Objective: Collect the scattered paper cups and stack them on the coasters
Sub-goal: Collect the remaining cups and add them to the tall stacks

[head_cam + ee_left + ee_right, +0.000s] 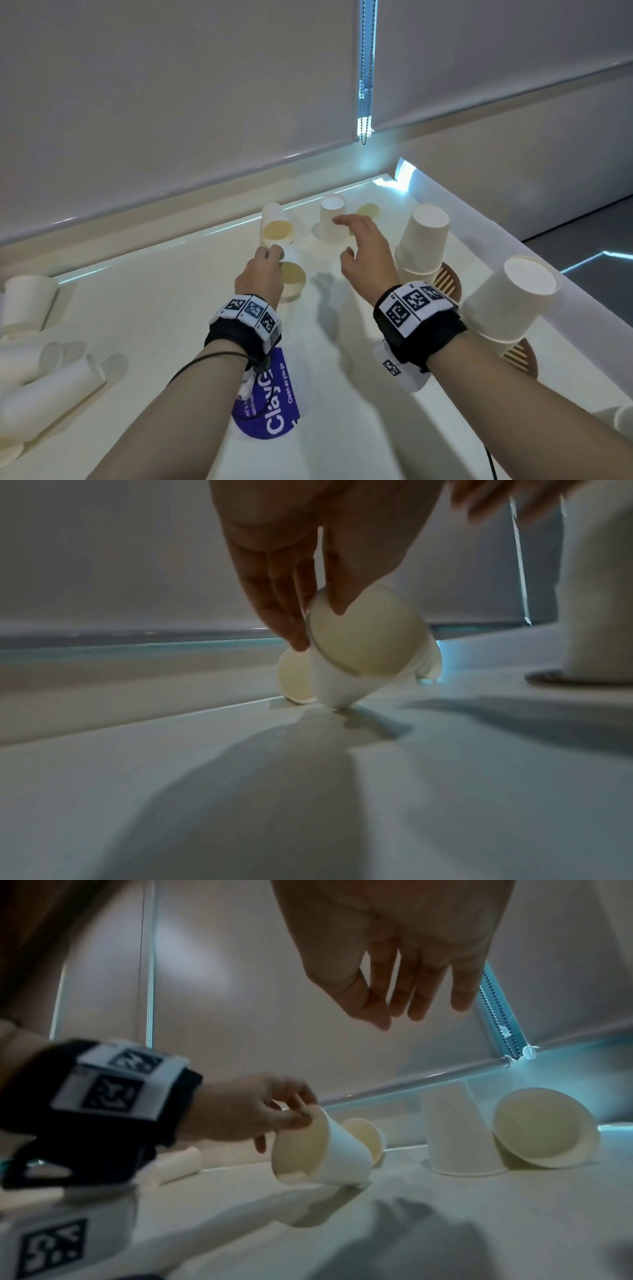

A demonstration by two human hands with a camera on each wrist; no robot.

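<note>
Both forearms reach over the white table [191, 308], each wrist wearing a black band with printed markers. Beside the right wrist, two stacks of upturned paper cups [423, 241] stand on slatted wooden coasters [448, 282] along the table's right edge. Loose cups [30, 305] lie on their sides at the table's left edge. Near the table's far edge stand an upturned cup [332, 219] and a fallen cup [276, 224] beside it. Under the left forearm lies a purple round label [270, 394]. The left hand [262, 274] pinches the rim of a tilted cup [363, 647], thumb inside and fingers outside, its base touching the table. The right hand [366, 253] hovers just short of the upturned cup, fingers relaxed and spread, holding nothing.
</note>
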